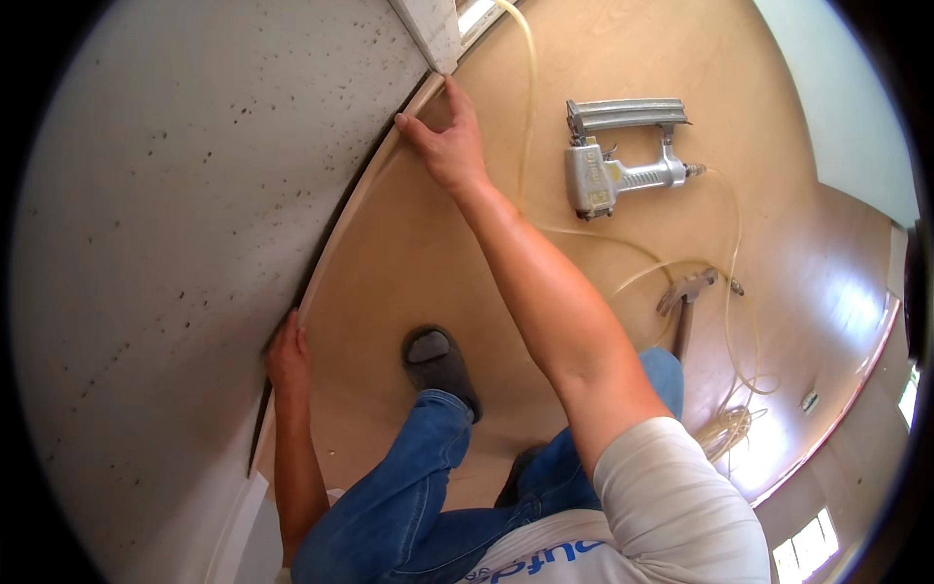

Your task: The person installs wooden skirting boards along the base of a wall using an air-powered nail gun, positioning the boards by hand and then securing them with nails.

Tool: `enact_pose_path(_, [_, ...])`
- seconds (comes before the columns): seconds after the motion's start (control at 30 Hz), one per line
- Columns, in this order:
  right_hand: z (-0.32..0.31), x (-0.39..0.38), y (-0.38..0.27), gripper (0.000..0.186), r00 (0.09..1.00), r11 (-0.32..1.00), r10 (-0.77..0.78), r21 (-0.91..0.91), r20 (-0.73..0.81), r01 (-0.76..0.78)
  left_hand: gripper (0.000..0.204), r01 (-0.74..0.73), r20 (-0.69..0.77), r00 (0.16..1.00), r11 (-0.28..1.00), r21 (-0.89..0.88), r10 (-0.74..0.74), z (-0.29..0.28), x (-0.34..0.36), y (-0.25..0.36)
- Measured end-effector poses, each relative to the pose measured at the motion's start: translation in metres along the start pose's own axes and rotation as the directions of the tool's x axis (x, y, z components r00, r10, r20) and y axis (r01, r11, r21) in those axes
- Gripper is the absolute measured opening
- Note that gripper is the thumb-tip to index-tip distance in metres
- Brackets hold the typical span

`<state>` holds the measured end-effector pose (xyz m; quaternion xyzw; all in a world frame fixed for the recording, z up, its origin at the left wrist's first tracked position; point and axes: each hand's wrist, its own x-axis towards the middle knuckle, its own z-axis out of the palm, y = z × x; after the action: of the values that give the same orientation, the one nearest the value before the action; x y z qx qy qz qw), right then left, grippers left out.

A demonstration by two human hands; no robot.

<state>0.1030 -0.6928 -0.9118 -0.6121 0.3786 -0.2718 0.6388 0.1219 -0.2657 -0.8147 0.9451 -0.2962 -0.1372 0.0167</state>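
A long, thin wood-coloured trim strip (352, 202) runs along the foot of the grey wall, with a dark gap between them. My right hand (452, 146) is at its far end, beside a white door frame (428, 29), thumb and forefinger set apart on the strip's top edge. Nearer to me, my left hand (289, 358) grips the same strip, its fingertips partly hidden at the wall side. To the right of my right arm, a silver nail gun (592, 180) lies on the floor, joined to a clear yellowish air hose (736, 234).
A claw hammer (689, 290) lies on the brown floor (545, 292), partly behind my knee. Loops of hose (730, 428) are heaped at the right. The speckled wall (185, 214) fills the left side. My shod foot (435, 360) stands near the strip.
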Motion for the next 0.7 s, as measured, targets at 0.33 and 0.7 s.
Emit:
enact_pose_path(0.33, [0.002,0.003,0.017,0.1,1.0,0.996,-0.026,0.082,-0.01,0.026,0.037,0.029,0.005,1.0,0.999,0.02,-0.029,0.001,0.004,0.012])
enact_pose_path(0.7, [-0.003,-0.002,-0.002,0.1,1.0,0.999,-0.006,-0.037,-0.004,0.006,0.035,0.079,0.036,0.996,0.992,0.095,-0.083,-0.01,0.011,0.02])
